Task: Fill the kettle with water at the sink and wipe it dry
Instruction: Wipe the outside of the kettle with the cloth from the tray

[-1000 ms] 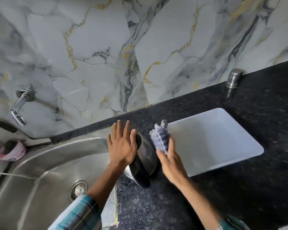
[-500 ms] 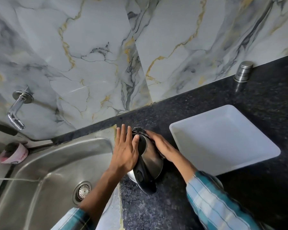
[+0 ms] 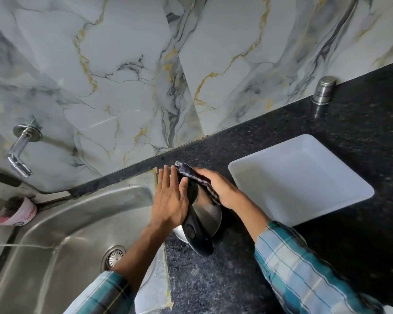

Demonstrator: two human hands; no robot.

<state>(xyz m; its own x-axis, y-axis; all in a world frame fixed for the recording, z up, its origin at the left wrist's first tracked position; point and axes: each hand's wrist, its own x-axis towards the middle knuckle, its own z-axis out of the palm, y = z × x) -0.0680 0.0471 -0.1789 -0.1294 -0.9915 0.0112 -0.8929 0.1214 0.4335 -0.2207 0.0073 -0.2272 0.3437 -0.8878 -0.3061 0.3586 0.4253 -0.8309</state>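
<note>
Left hand (image 3: 169,201) lies flat, open-gripped, on the kettle (image 3: 205,215) (black bench (image 3: 225,279)) while right hand (image 3: 221,189) presses a gripped cloth (image 3: 192,174) against it.

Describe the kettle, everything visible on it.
The kettle looks like polished steel with a black handle running down toward the camera, a switch-like button on it. It stands on the dark speckled counter, just right of the sink. The left hand lies flat against its left side; the right hand presses a checked cloth over its top and right side. Lid and spout are hidden.
</note>
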